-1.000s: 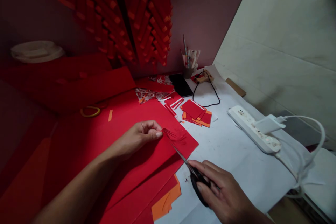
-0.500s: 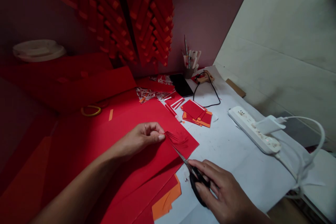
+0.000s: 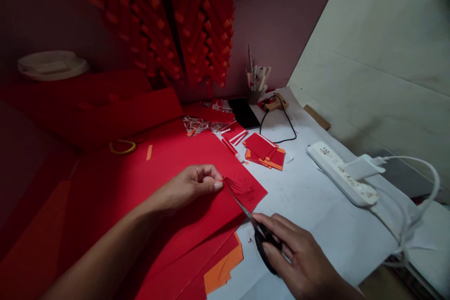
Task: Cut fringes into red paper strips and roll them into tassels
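Black-handled scissors (image 3: 265,243) are held in my right hand (image 3: 298,253), their blades lying along the edge of a large red paper sheet (image 3: 197,211). Thumb and fingertips of my left hand (image 3: 200,183) pinch that sheet close to the blade tips. Thin red strips (image 3: 237,186) fan out just right of the pinch. Underneath lies more red paper, and a torn-edged orange piece (image 3: 225,267) shows below the sheet. How far apart the blades are is hard to tell.
Red and orange cards (image 3: 263,150), a paper scrap pile (image 3: 200,124), a black phone (image 3: 244,112) and a pen cup (image 3: 255,93) stand farther back. A white power strip (image 3: 341,173) with cables lies right. Yellow-handled scissors (image 3: 123,146) are at left.
The view has shifted slightly. Both hands keep nearly the same pose, and the scissors remain at the sheet's edge.
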Demonstrator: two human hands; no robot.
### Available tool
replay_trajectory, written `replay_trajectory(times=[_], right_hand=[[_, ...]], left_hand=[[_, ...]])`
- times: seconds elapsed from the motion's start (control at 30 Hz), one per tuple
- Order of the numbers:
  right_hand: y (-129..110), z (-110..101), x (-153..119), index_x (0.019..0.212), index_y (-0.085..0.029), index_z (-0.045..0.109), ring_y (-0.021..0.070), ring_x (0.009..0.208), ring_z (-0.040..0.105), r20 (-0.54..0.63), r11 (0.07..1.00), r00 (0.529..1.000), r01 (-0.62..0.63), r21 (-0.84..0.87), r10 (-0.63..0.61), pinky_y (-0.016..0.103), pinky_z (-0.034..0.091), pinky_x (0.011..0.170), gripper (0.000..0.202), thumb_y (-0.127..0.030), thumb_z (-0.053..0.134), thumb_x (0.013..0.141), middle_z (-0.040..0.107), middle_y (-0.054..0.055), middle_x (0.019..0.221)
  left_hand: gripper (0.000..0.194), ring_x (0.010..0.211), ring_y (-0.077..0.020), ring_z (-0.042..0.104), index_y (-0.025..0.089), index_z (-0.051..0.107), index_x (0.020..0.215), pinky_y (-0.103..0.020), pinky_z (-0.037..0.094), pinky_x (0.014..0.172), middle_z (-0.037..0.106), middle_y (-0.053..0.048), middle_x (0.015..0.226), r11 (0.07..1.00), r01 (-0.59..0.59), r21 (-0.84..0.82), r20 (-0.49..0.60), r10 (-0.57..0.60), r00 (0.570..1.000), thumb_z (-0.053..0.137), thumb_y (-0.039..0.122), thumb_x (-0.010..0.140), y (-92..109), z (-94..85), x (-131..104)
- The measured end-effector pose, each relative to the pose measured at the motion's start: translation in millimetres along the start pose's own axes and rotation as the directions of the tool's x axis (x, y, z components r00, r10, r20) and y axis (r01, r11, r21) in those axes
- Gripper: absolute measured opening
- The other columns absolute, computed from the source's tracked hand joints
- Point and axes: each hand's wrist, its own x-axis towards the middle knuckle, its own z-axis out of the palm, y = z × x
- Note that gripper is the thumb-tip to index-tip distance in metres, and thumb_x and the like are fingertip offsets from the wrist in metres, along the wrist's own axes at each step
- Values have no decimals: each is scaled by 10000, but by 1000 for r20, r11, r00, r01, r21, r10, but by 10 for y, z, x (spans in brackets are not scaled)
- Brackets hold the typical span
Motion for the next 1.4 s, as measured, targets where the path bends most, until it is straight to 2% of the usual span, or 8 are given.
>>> replay_trajectory(times=[0.23, 0.43, 0.57, 0.77, 1.17, 1.4], right_hand=[[9, -5, 7, 1290, -206, 608, 233, 800, 649, 1, 1000, 1000, 3, -8, -3, 372, 559, 716, 431, -195, 526, 867, 666, 107, 948], [18, 22, 33, 1294, -220, 601, 226, 754, 635, 3, 999, 1000, -18, -32, 18, 363, 557, 673, 468, -182, 553, 831, 652, 94, 916], [15, 38, 37, 1304, -215, 595, 229, 745, 636, 5, 999, 1000, -24, -32, 24, 365, 557, 668, 469, -191, 543, 838, 645, 94, 902], [22, 49, 28, 1308, -228, 583, 238, 824, 653, -1, 1000, 1000, -3, -7, 3, 348, 561, 695, 448, -201, 533, 864, 661, 106, 986], [29, 40, 31, 1304, -219, 594, 229, 791, 639, 0, 1000, 1000, 4, -13, -4, 374, 552, 704, 437, -207, 517, 874, 645, 97, 934], [-17, 26, 51, 1301, -192, 592, 232, 770, 641, 33, 999, 999, -11, -30, 12, 372, 561, 686, 450, -188, 530, 855, 646, 106, 935]], left_hand=[[330, 544, -86, 319, 174, 575, 776, -232, 216, 537, 463, 68, 601, 1000, 4, 12, 6, -4, 1000, 725, 468, 754, -9, -13, 15], [320, 558, -97, 346, 180, 588, 819, -236, 237, 556, 496, 61, 625, 999, 26, 18, 29, -27, 999, 716, 465, 751, -45, -14, 20], [304, 568, -100, 352, 179, 596, 818, -241, 239, 560, 493, 56, 629, 1000, 13, 13, 51, -14, 999, 710, 456, 766, -51, -11, 20], [361, 554, -89, 338, 171, 592, 811, -231, 229, 548, 495, 57, 621, 1000, 21, -20, 65, -19, 998, 742, 490, 736, -38, -5, 13], [340, 563, -95, 342, 171, 600, 803, -244, 222, 549, 488, 51, 625, 999, 7, -34, 79, -5, 997, 742, 474, 746, -46, -8, 9], [332, 563, -92, 334, 162, 588, 832, -245, 221, 562, 480, 55, 643, 999, -5, 33, 135, 1, 991, 706, 469, 793, -73, -9, 11]])
